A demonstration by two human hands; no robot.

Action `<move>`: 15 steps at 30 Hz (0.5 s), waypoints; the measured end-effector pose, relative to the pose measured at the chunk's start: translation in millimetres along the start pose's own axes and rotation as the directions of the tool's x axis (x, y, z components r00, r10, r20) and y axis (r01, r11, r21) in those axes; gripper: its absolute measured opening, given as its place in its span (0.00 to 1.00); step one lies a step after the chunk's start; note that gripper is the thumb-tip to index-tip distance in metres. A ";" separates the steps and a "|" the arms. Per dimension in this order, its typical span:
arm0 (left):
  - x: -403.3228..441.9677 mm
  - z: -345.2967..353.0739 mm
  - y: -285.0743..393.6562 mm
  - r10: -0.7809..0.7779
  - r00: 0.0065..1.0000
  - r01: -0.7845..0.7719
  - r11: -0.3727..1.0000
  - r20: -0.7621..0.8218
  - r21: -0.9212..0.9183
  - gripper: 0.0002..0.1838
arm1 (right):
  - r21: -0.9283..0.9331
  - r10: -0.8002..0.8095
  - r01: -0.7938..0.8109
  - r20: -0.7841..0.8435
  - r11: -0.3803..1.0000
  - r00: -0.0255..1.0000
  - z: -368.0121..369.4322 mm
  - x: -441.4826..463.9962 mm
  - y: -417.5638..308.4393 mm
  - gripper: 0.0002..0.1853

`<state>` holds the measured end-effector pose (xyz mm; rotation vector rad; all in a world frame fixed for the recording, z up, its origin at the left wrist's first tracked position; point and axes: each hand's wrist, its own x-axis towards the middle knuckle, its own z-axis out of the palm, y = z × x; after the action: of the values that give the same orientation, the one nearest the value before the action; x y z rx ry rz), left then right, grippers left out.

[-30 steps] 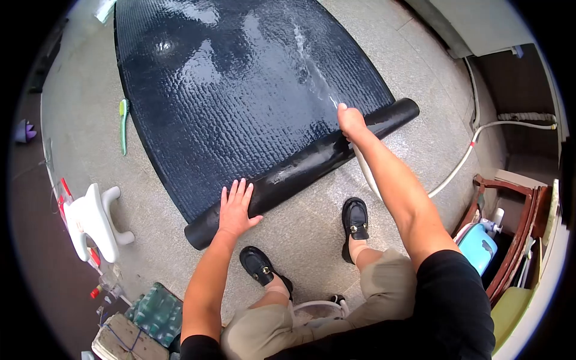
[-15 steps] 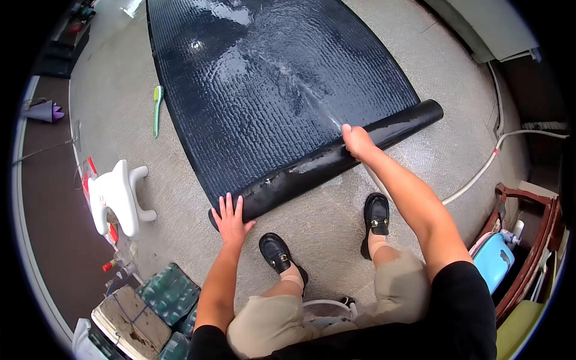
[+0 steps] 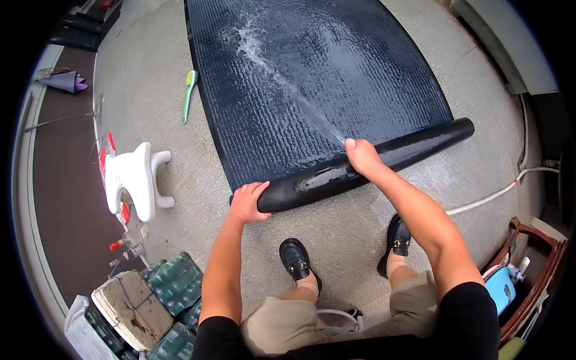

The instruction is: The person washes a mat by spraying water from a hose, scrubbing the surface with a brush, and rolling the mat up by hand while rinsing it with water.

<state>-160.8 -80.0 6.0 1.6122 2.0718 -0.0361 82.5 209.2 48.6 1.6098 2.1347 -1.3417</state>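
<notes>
Near centre, gripping hose (image 3: pixel 481 203) with right hand (image 3: pixel 363 158), spraying farther left; clasping roll (image 3: pixel 315 188) with previously splayed left hand (image 3: pixel 248 201).

We can't see the hose (image 3: pixel 486 201) tip: our R hand (image 3: pixel 363 157) hides it. Our L hand (image 3: pixel 247 203) covers pt of the roll (image 3: pixel 309 191); mat (image 3: pixel 282 114) top cut off.

Looks forward and steeply down from the wearer's head. Shows left hand (image 3: pixel 248 202) and right hand (image 3: pixel 363 158) nearby, black mat (image 3: pixel 372 78) farther off.
</notes>
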 end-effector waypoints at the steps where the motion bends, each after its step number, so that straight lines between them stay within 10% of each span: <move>1: 7.8 -7.0 -5.2 -0.005 0.996 0.011 0.998 0.092 -0.061 0.55 | -0.010 -0.022 0.022 -0.018 1.000 1.000 4.4 0.4 -4.8 0.30; 11: 15.5 -33.6 -3.0 -0.045 0.986 0.050 0.998 0.160 -0.027 0.50 | 0.062 0.074 -0.081 0.108 0.995 0.991 25.3 1.0 -6.9 0.31; 15: 5.1 -19.3 -13.1 -0.127 0.992 0.121 0.971 -0.017 -0.205 0.45 | -0.055 -0.098 0.111 0.197 0.992 0.975 60.6 -12.1 2.4 0.31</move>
<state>-180.8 -73.0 17.0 1.3681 2.1210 0.1529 66.9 157.4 18.7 1.2998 2.1473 -1.3806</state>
